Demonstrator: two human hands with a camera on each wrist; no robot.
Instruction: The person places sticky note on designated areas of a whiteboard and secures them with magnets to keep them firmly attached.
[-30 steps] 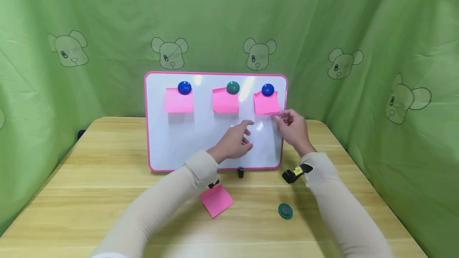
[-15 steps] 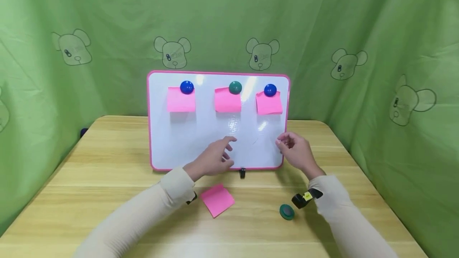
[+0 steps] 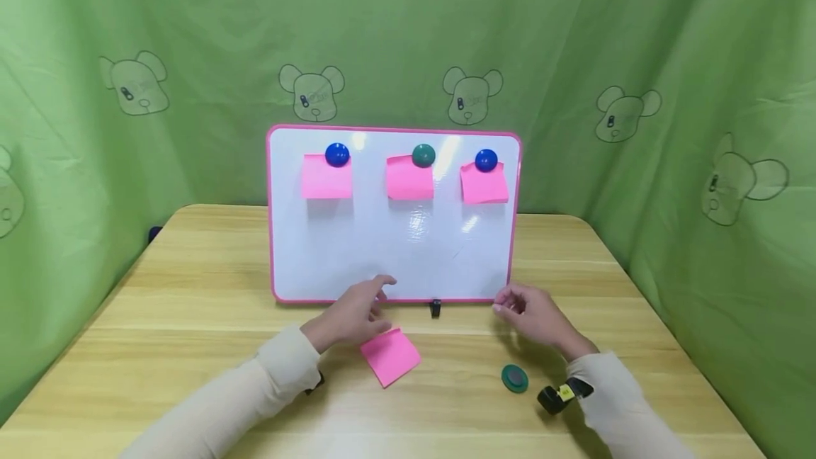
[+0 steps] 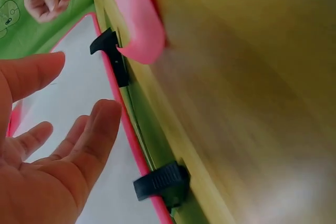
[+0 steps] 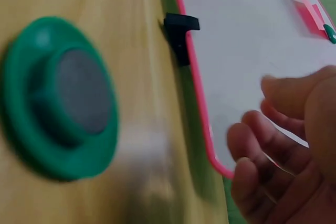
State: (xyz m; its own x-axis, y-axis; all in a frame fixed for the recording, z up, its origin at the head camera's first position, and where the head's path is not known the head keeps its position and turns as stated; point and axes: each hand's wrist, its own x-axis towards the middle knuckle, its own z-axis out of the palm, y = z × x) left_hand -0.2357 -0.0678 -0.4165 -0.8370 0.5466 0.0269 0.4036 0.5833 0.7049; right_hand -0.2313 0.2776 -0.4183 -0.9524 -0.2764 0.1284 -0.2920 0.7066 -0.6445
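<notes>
My left hand hovers between the whiteboard's lower edge and a loose pink sticky note on the table; its thumb and fingers are spread with nothing between them. In the left wrist view that sticky note has a curled edge. My right hand is near the board's lower right corner, fingers loosely bent and holding nothing. Closest to it on the table is a green round magnet, lying with its grey face up. The right wrist view shows this magnet large, apart from the fingers.
A pink-framed whiteboard stands upright, held by black clip feet. On it hang three pink notes under a left blue magnet, a green magnet and a right blue magnet. A green curtain surrounds the table.
Both hands have come down from the whiteboard toward the table, the left also moving leftward. The right hand has left the rightmost note's lower corner. The notes and magnets stay in place.
</notes>
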